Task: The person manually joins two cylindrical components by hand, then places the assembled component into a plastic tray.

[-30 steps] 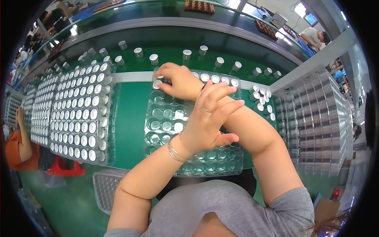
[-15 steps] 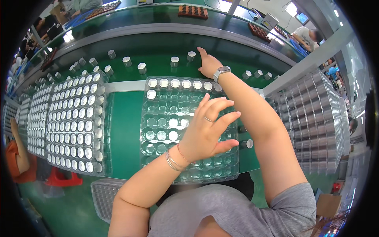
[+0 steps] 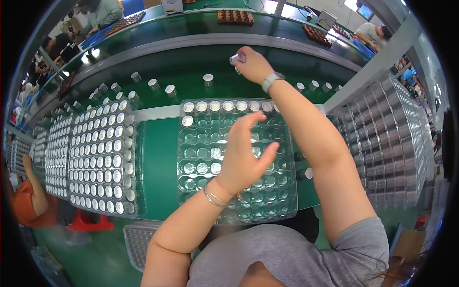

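My right hand [image 3: 256, 66] reaches over the far green surface, its fingers closed around a small silver cylinder [image 3: 235, 59] that tilts in the grip. Over the clear plastic tray [image 3: 189, 153] hovers my left hand [image 3: 243, 155], holding nothing, with thumb and fingers apart. White-topped cylinders fill much of the tray's far row, and one more white-topped cylinder [image 3: 187, 121] sits at the left of the second row. The pockets below show clear plastic and glare, and my left hand hides some. Nearest my right hand on the green surface stands another silver cylinder [image 3: 208, 80].
Filled trays of white-topped cylinders [image 3: 98, 160] stand at the left, near another person's arm [image 3: 38, 189]. A tall stack of clear trays [image 3: 387, 148] rises at the right beside a grey metal post [image 3: 368, 60]. Several loose cylinders [image 3: 170, 91] stand along the far green strip.
My right hand has closed on a cylinder that stood on the far surface and lifted it. My left hand remains over the tray with its fingers apart. The view has shifted slightly.
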The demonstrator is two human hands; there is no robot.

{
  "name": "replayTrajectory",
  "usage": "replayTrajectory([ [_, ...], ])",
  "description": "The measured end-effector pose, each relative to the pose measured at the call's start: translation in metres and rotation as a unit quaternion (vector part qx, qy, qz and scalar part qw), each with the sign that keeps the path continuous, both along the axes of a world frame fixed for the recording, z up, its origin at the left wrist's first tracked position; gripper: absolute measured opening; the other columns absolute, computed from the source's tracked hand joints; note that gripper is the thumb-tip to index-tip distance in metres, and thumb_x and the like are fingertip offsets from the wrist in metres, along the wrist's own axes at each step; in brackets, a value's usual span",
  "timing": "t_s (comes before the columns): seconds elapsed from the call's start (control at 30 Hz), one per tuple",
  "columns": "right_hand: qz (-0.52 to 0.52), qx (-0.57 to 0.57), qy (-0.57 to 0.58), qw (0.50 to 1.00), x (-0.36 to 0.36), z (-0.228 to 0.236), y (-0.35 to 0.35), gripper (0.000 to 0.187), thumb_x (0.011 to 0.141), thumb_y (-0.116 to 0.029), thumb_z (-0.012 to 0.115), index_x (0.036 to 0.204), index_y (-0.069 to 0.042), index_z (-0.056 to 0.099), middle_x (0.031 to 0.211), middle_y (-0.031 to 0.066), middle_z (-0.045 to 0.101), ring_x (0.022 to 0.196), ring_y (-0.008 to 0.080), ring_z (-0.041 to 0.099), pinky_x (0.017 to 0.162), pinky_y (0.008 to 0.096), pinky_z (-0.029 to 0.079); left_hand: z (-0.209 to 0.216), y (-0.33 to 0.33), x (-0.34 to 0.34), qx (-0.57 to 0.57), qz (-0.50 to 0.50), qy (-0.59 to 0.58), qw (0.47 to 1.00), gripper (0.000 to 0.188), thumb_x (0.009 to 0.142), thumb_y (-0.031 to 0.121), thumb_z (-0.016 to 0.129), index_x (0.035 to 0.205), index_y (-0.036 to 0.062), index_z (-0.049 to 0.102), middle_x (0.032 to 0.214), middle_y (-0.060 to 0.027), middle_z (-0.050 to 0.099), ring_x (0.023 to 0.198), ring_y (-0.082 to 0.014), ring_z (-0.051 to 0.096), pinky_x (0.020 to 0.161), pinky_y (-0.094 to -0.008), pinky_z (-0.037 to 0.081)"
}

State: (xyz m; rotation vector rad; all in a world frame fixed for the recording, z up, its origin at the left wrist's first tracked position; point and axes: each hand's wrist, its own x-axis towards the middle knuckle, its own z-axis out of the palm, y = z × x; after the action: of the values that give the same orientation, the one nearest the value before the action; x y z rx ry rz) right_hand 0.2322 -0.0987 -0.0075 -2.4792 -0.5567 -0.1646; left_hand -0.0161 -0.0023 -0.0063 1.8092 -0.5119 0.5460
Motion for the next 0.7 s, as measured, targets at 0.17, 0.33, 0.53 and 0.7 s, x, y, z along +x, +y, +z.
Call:
replayTrajectory([
  [0.17, 0.052, 0.382, 0.396, 0.833, -0.093, 0.047, -0.049, 0.032, 0.095, -0.030, 0.060, 0.118, -0.010, 0.053, 0.090, 0.0017, 0.062, 0.068, 0.0087, 0.059, 0.057, 0.0215, 0.049, -0.014, 0.000, 0.015, -0.275, -0.004, 0.202, 0.940, 0.062, 0.087, 0.001, 0.063, 0.139, 0.0026, 0.030, 0.130, -0.0142, 0.045, 0.116, -0.0213, 0.048, 0.097, -0.0334, 0.042],
  [0.33, 0.059, 0.400, 0.442, 0.800, -0.175, 0.040, -0.082, 0.032, 0.095, -0.028, 0.060, 0.120, -0.010, 0.052, 0.094, -0.0002, 0.063, 0.074, 0.0065, 0.060, 0.057, 0.0190, 0.049, -0.001, -0.005, 0.007, -0.209, -0.029, 0.183, 0.960, 0.065, 0.078, -0.004, 0.070, 0.136, -0.0004, 0.039, 0.133, -0.0128, 0.045, 0.110, -0.0211, 0.057, 0.091, -0.0318, 0.051],
  [0.53, 0.070, 0.462, 0.424, 0.776, -0.211, 0.024, -0.098, 0.029, 0.095, -0.028, 0.059, 0.118, -0.011, 0.052, 0.095, -0.0037, 0.061, 0.069, 0.0005, 0.054, 0.052, 0.0152, 0.044, -0.005, -0.005, 0.003, -0.163, -0.154, 0.219, 0.950, 0.059, 0.079, -0.009, 0.062, 0.135, 0.0021, 0.047, 0.132, -0.0094, 0.045, 0.108, -0.0201, 0.059, 0.095, -0.0317, 0.049],
  [0.7, 0.057, 0.453, 0.426, 0.781, -0.215, 0.021, -0.093, 0.030, 0.094, -0.028, 0.061, 0.114, -0.008, 0.052, 0.090, -0.0036, 0.061, 0.068, 0.0006, 0.053, 0.051, 0.0162, 0.043, -0.007, -0.006, 0.005, -0.192, -0.155, 0.269, 0.931, 0.041, 0.086, -0.007, 0.060, 0.126, -0.0028, 0.053, 0.128, -0.0092, 0.045, 0.106, -0.0156, 0.058, 0.094, -0.0298, 0.050],
])
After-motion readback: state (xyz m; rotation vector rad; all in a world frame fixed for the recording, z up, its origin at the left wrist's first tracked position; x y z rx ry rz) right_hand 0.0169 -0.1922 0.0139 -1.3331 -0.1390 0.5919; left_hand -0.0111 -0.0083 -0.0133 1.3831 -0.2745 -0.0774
